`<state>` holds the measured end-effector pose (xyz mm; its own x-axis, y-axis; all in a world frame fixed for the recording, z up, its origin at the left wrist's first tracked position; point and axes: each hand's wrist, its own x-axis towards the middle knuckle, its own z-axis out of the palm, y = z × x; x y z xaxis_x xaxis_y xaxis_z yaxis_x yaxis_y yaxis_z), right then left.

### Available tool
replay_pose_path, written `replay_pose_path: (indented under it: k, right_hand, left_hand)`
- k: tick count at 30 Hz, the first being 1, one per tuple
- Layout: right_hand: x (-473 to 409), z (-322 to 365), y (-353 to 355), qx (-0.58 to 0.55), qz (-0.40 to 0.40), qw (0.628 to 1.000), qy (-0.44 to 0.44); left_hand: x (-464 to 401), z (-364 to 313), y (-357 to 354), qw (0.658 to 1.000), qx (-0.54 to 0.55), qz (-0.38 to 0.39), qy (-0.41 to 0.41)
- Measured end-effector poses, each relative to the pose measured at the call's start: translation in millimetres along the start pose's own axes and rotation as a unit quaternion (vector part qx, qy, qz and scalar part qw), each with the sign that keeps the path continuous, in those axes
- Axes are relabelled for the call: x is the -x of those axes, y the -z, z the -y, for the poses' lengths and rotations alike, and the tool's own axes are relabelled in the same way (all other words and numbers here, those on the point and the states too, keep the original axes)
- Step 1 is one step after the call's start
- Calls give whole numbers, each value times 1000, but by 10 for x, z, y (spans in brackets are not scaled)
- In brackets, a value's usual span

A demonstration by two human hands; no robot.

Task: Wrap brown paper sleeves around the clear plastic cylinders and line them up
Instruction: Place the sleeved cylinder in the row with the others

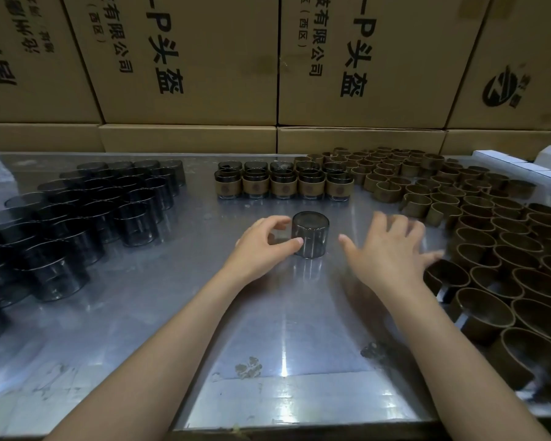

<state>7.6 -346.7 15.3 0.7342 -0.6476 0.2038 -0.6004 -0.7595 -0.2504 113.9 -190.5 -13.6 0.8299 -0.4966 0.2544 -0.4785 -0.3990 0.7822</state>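
1. Two bare forearms reach forward over a shiny metal table point(159, 329).
2. The left hand point(261, 246) grips a lone dark-tinted clear cylinder point(310, 234), which stands upright on the table near its middle. The thumb is on the near side of its wall, and the curled fingers wrap the far left side.
3. The right hand point(392, 253) is released, fingers spread and straight, holding nothing. It lies just right of the cylinder, apart from it, and its fingertips reach the edge of the loose brown paper sleeves point(503, 249).
4. Those sleeves stand as open rings and fill the table's right side from near to far.
5. On the left stands a dense cluster of bare cylinders point(86, 211).
6. Farther back, in the centre, stand rows of sleeved cylinders point(283, 184), touching side by side.
7. Behind the table rises a wall of printed cardboard boxes point(185, 58).
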Motion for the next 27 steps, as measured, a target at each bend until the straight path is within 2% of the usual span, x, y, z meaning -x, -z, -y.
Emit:
replay_pose_path:
  k: [3, 6, 12, 14, 16, 17, 20, 22, 25, 27]
  right_hand:
    - [13, -5, 25, -10, 21, 1000, 3]
    - [37, 17, 42, -38, -20, 998, 36]
    - [46, 85, -7, -133, -40, 977, 165]
    - [37, 94, -9, -160, -77, 967, 182]
    - [9, 64, -7, -142, -99, 971, 164]
    - [-11, 34, -7, -120, -80, 980, 138]
    - [-46, -58, -16, -79, 59, 993, 59]
    - [-77, -77, -46, -76, 91, 992, 46]
    - [-104, -60, -55, -116, 23, 991, 68]
    - [-88, -25, -50, -226, -56, 967, 101]
  left_hand:
    - [26, 14, 0, 998, -15, 13, -61]
    - [32, 3, -45, 988, -83, 27, -128]
    - [27, -18, -63, 987, -73, -12, -145]
    - [38, -33, -53, 984, -74, -34, -155]
    - [63, -54, -51, 980, -87, -57, -169]
    - [75, -67, -48, 978, -96, -65, -176]
    - [91, -93, -33, 970, -115, -81, -197]
    - [104, -114, -18, 969, -111, -81, -205]
    - [122, -155, -2, 974, -92, -58, -199]
    - [133, -189, 4, 981, -53, -43, -182]
